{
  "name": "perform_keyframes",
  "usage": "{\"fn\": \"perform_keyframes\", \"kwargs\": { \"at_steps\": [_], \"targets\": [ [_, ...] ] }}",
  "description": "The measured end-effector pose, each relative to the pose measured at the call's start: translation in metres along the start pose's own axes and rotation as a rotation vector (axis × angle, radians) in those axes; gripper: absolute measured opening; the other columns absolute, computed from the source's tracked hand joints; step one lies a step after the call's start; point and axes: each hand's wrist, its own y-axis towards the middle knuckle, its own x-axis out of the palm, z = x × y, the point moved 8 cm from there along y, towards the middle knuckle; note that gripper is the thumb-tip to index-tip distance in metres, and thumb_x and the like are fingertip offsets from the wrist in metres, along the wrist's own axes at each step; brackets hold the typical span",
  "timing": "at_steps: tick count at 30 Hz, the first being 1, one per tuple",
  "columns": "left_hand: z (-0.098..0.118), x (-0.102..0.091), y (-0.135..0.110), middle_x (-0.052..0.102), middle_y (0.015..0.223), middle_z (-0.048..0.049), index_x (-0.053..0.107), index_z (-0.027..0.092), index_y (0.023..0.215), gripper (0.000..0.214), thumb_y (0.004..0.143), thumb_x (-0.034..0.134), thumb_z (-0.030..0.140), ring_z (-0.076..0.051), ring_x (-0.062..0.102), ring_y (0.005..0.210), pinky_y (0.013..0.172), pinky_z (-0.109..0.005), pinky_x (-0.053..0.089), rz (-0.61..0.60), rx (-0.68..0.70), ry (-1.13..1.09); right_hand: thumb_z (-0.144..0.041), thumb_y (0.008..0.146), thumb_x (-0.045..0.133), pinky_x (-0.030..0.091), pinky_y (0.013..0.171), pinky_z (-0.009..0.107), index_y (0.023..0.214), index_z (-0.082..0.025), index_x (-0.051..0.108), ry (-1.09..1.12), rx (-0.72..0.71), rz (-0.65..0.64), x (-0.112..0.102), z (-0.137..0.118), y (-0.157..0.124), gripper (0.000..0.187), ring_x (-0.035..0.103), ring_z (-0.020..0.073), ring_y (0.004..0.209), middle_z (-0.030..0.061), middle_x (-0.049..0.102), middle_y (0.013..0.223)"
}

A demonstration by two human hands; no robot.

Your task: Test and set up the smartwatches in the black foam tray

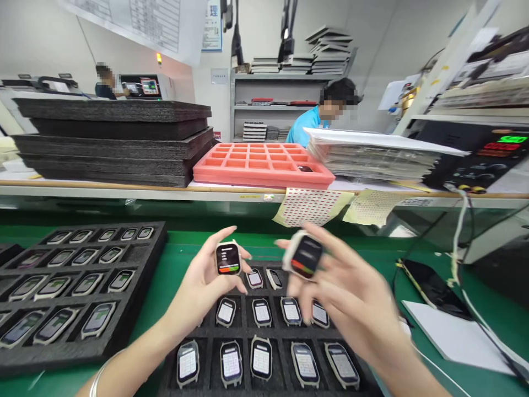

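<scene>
My left hand (206, 275) grips a smartwatch body (228, 259) without a strap, its lit screen facing me with text and an orange-green bar. Slightly blurred, my right hand (343, 292) holds a second smartwatch body (305, 255) between thumb and fingers; its screen also glows with a red-green bar. Both are raised over a black foam tray (243, 331). In the tray's pockets lie several more watch bodies, such as one watch (261, 357) in the front row, most showing white screens. My right fingers cover part of the tray's right side.
At left, another foam tray (119, 325) holds several watches. A phone (436, 286) and white pad (458, 336) lie right, near cables. On the shelf stand black foam stacks (111, 149), a pink tray (264, 176) and a power supply (475, 154). A person in blue (306, 124) is behind.
</scene>
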Motion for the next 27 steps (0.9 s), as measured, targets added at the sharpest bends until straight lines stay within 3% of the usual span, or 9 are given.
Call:
{"fn": "perform_keyframes", "kwargs": {
  "at_steps": [3,6,9,14,17,23,27],
  "targets": [
    [0.007,-0.009,0.0,0.06,0.098,-0.0076,0.042,0.021,0.131,0.064,0.071,0.061,0.01,-0.02,0.058,0.083,0.063,-0.028,0.053,0.055,0.017,0.012,-0.024,0.082,0.071,0.051,0.044,0.026,0.132,-0.021,0.046,0.03,-0.053,-0.012,-0.001,0.021,0.025,0.056,0.062,0.0175,0.063,0.0143,0.061,0.112],
    [0.011,-0.014,0.001,0.06,0.099,-0.0073,0.042,0.021,0.131,0.063,0.072,0.061,0.01,-0.02,0.059,0.085,0.064,-0.028,0.053,0.077,0.017,0.041,-0.02,0.081,0.069,0.052,0.047,0.026,0.132,-0.019,0.048,0.033,-0.036,-0.093,0.002,0.039,0.038,0.055,0.064,0.0189,0.067,0.0147,0.061,0.112],
    [0.01,-0.015,0.003,0.06,0.102,-0.0074,0.044,0.021,0.129,0.06,0.072,0.06,0.01,-0.021,0.06,0.09,0.071,-0.031,0.055,0.069,0.004,0.061,-0.019,0.08,0.067,0.05,0.045,0.025,0.129,-0.019,0.051,0.041,-0.025,-0.127,0.001,0.044,0.038,0.052,0.064,0.0193,0.066,0.0142,0.062,0.111],
    [-0.004,-0.006,0.006,0.061,0.105,-0.0085,0.045,0.022,0.13,0.063,0.07,0.062,0.012,-0.024,0.06,0.096,0.077,-0.036,0.055,-0.001,-0.057,0.044,-0.03,0.084,0.066,0.042,0.035,0.019,0.116,-0.016,0.06,-0.077,-0.018,-0.032,-0.007,0.045,0.035,0.035,0.058,0.0122,0.046,0.0096,0.067,0.088],
    [-0.012,-0.002,0.007,0.062,0.107,-0.0098,0.045,0.021,0.131,0.062,0.071,0.062,0.011,-0.025,0.06,0.098,0.077,-0.036,0.055,-0.032,-0.087,0.043,-0.03,0.085,0.066,0.038,0.032,0.017,0.112,-0.015,0.062,-0.141,-0.013,-0.026,-0.007,0.048,0.034,0.031,0.054,0.0091,0.04,0.0081,0.067,0.085],
    [-0.012,-0.003,0.008,0.062,0.103,-0.0087,0.044,0.02,0.131,0.062,0.073,0.063,0.009,-0.022,0.061,0.094,0.076,-0.033,0.056,-0.038,-0.079,0.049,-0.023,0.086,0.064,0.053,0.047,0.025,0.132,-0.019,0.049,-0.026,-0.023,-0.167,0.002,0.041,0.029,0.049,0.066,0.0203,0.068,0.0087,0.064,0.095],
    [-0.011,-0.004,0.009,0.061,0.105,-0.0082,0.044,0.021,0.131,0.061,0.075,0.066,0.011,-0.022,0.061,0.096,0.076,-0.032,0.056,-0.042,-0.073,0.058,-0.02,0.085,0.067,0.054,0.049,0.027,0.132,-0.019,0.048,-0.036,-0.035,-0.143,0.001,0.034,0.027,0.051,0.066,0.0212,0.072,0.0105,0.064,0.099]
  ]
}}
